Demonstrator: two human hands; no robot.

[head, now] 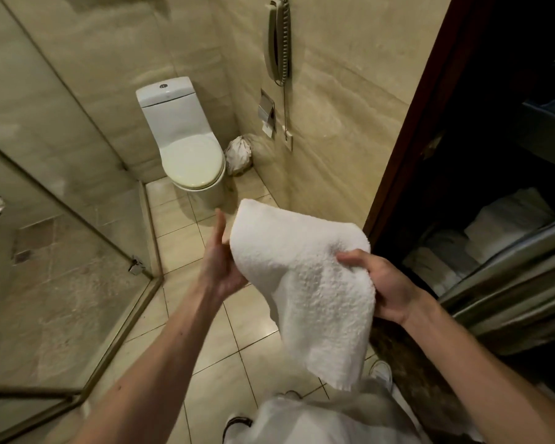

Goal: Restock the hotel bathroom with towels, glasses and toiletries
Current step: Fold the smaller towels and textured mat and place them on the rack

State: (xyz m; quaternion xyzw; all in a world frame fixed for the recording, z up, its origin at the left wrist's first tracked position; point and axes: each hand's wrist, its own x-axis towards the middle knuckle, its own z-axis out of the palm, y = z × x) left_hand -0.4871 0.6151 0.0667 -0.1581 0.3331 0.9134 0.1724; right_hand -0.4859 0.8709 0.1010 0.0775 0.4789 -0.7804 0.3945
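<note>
A small white terry towel point(305, 283) hangs in front of me over the tiled floor. My right hand point(382, 286) pinches its right edge, thumb on top. My left hand point(221, 261) is under the towel's left side with the fingers straight and pointing up; the palm touches the cloth, and part of the hand is hidden behind it. More folded white towels point(507, 225) lie on a dark shelf at the right.
A white toilet point(186, 145) stands at the back wall with a lined bin point(239, 155) beside it. A wall phone point(279, 43) and paper holder point(266, 113) are on the right wall. The glass shower screen point(61, 251) is at left, chrome rails point(507, 283) at right.
</note>
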